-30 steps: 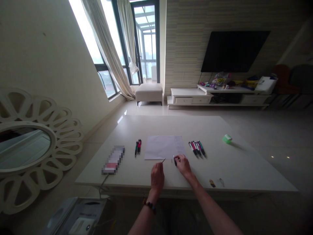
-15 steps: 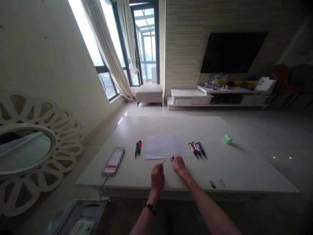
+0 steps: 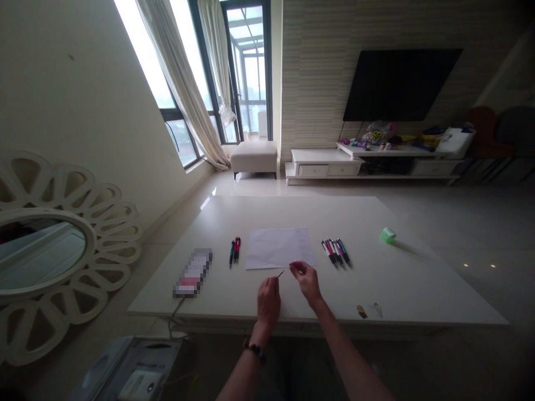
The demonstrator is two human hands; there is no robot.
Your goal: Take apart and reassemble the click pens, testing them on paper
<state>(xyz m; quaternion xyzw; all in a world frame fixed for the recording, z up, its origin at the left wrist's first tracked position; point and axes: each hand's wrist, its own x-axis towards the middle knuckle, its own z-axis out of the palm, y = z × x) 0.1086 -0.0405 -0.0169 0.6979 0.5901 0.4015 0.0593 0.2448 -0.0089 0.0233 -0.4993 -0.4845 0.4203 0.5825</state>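
Head view: left hand [image 3: 268, 301] is clamping a thin dark piece [image 3: 281, 273] near the paper's near edge; right hand [image 3: 307, 281] is pinching fingertips together, contents unclear; white paper [image 3: 276, 248], bearing unreadable print, is lying between pen group, left [image 3: 234, 252], and pen group, right [image 3: 336, 253]; phone [image 3: 193, 273], pixelated, and green container [image 3: 388, 235] are resting farther out on white table [image 3: 309, 211]

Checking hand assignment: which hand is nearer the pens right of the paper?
Right. The right hand is just left of those pens, slightly closer to the person; the left hand is farther left, past the right hand.
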